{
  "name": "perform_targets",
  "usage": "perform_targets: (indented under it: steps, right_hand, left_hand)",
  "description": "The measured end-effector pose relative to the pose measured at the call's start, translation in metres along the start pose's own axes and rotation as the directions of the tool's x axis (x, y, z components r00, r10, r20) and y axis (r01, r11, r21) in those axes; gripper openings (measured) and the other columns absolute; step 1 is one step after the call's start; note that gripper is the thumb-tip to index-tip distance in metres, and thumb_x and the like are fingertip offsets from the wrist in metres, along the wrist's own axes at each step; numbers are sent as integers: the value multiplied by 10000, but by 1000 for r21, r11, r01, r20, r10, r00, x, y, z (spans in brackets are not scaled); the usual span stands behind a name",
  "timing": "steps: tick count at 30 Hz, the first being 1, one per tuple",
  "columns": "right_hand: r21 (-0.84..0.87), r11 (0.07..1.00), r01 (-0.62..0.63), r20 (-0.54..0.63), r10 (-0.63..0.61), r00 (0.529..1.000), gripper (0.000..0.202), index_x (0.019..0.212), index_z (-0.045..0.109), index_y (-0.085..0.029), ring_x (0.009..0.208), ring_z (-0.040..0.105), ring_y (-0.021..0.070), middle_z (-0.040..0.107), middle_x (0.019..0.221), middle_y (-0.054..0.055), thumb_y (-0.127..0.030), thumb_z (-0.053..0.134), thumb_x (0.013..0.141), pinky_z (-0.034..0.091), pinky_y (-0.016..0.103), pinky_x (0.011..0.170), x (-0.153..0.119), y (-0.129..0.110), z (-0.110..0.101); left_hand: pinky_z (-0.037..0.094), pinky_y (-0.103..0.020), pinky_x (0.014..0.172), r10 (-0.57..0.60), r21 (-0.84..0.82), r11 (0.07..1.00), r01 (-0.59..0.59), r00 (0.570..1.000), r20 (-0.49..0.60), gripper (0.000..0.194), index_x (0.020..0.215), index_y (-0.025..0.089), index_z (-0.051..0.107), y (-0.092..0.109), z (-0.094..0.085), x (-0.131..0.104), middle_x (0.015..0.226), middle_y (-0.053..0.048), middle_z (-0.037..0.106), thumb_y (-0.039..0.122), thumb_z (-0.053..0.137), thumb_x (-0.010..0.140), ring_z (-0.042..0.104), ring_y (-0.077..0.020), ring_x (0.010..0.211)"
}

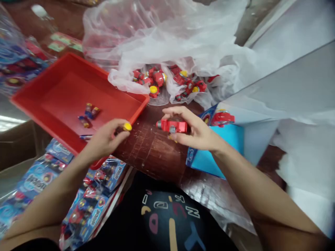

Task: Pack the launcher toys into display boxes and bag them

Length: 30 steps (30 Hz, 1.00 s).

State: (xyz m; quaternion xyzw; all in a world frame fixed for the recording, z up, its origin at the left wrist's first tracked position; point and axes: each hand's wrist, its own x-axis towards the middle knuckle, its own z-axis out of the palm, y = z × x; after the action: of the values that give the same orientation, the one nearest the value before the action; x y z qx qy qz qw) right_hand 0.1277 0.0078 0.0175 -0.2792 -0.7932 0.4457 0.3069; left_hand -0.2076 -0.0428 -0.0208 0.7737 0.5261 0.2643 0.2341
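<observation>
My left hand (106,137) is closed on a small piece with a round yellow end (127,127); its darker part is mostly hidden in the fingers. It is over the near right edge of the red tray (68,76). Between the thumb and fingers of my right hand (199,130) sits a red toy launcher-like piece (179,126) with grey parts, its narrow grey end pointing left. A gap of brown table separates the two hands. Several small blue-and-brown figures (94,112) lie inside the tray.
Clear plastic bags (180,42) at the back spill red pieces with yellow discs (158,78). On the right, an open blue box (217,160) has another red piece (223,118) at its edge. Packaged toys (39,177) stack at lower left. White sheeting (309,139) lies far right.
</observation>
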Motion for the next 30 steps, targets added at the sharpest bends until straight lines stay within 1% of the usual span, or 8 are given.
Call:
perform_targets:
  steps: [4, 8, 12, 16, 20, 24, 27, 30]
  right_hand:
    - [162, 987, 20, -88, -6, 996, 408, 1158, 638, -234, 1009, 691, 205, 699, 1121, 64, -415, 835, 850, 584, 359, 875, -40, -28, 5]
    - [145, 987, 67, -109, -51, 993, 307, 1089, 660, -242, 983, 693, 201, 720, 1058, 57, -351, 815, 847, 591, 388, 875, -67, -21, 7]
    - [362, 929, -72, -253, 172, 952, 315, 1058, 657, -241, 747, 668, 149, 698, 951, 23, -450, 798, 869, 576, 302, 653, -94, -17, 19]
    - [593, 754, -282, -199, 477, 856, 448, 1307, 521, -259, 547, 621, 111, 680, 932, 3, -584, 590, 1007, 532, 253, 469, -119, -19, 23]
    - [-18, 980, -196, -286, 183, 941, 959, 1607, 350, -283, 1355, 611, 340, 451, 1610, 188, -708, 749, 846, 637, 504, 984, -150, -23, -11]
    - [-495, 860, -127, -209, 24, 978, 558, 1526, 554, -317, 1320, 650, 301, 623, 1506, 100, -464, 669, 1000, 594, 507, 1082, -178, -27, -35]
    - [-350, 863, -365, -371, 231, 900, 578, 1480, 615, -210, 855, 772, 226, 806, 1114, 87, -551, 625, 1013, 674, 386, 773, -186, -32, -27]
    - [-41, 835, -549, -445, 477, 758, 600, 1382, 690, -183, 798, 772, 217, 809, 1116, 87, -622, 649, 975, 664, 357, 691, -191, -39, -20]
  left_hand:
    - [537, -298, 896, 109, -445, 896, 0, 969, 221, 270, 1259, 213, 670, 73, 45, 1, 1141, -53, 722, 366, 596, 1049, 675, -175, 1003]
    - [542, -302, 894, 161, -530, 848, -11, 958, 237, 228, 1190, 186, 689, 100, 74, 7, 1090, -54, 732, 339, 602, 1046, 684, -176, 982]
    - [526, -290, 793, 335, -348, 890, -296, 940, 57, 184, 1188, 169, 634, 112, 93, 7, 1026, -63, 695, 271, 612, 1036, 651, -166, 886]
    - [524, -329, 838, 569, 66, 822, -565, 813, -127, 277, 1253, 134, 589, 117, 107, 13, 1070, -106, 686, 198, 675, 998, 640, -203, 946]
    - [507, -261, 823, 394, -248, 901, -355, 910, 129, 207, 1217, 174, 610, 126, 103, 26, 1046, -41, 666, 216, 654, 1019, 627, -139, 911]
    - [514, -241, 777, 348, -347, 904, -251, 903, 252, 131, 1146, 181, 612, 138, 106, 30, 990, -19, 674, 246, 632, 1033, 636, -121, 847]
    - [530, -306, 778, 560, -86, 827, -555, 826, 61, 228, 1206, 143, 598, 143, 120, 27, 1019, -78, 696, 216, 673, 1003, 657, -183, 883]
    - [516, -358, 761, 731, 208, 677, -706, 679, -76, 356, 1276, 98, 585, 144, 137, 24, 987, -113, 731, 174, 728, 960, 674, -227, 849]
